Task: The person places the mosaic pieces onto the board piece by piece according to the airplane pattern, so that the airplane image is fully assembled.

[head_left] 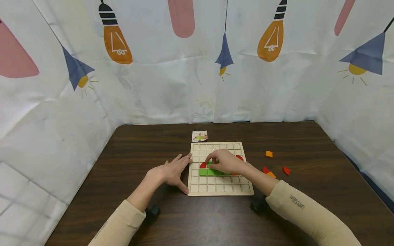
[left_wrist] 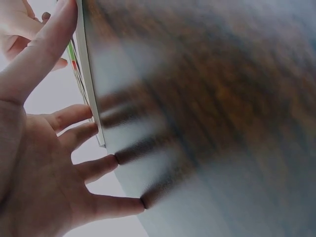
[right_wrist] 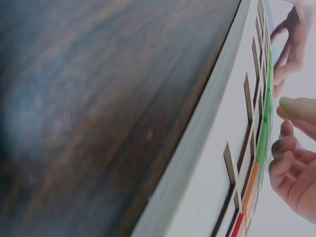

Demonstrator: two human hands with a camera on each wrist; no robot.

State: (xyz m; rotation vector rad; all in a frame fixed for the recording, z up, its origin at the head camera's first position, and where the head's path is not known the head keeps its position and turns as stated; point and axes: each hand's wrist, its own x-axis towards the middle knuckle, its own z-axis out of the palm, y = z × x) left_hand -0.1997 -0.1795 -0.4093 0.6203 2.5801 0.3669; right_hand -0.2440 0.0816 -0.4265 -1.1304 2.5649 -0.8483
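Note:
A pale wooden grid board (head_left: 197, 189) lies on the table. My left hand (head_left: 172, 172) is spread flat at its left side, thumb on the near left corner and fingertips at the left edge. My right hand (head_left: 227, 162) is over the middle of the board, thumb and index finger bent around a green tile (head_left: 209, 164). Right beside those fingertips is a red quarter-round piece (head_left: 202, 165). Below runs a row of green tiles (head_left: 210, 172), partly under the right hand, with an orange piece (head_left: 235, 174) at its right. Another red piece (head_left: 239, 157) shows behind the hand.
A small pattern card (head_left: 199, 136) lies behind the board. To the right are an orange square (head_left: 269, 154), a lone red piece (head_left: 286, 170), and a red piece (head_left: 266, 169) against an orange one (head_left: 271, 174), close to the right forearm. A printed curtain (head_left: 172, 89) surrounds the table.

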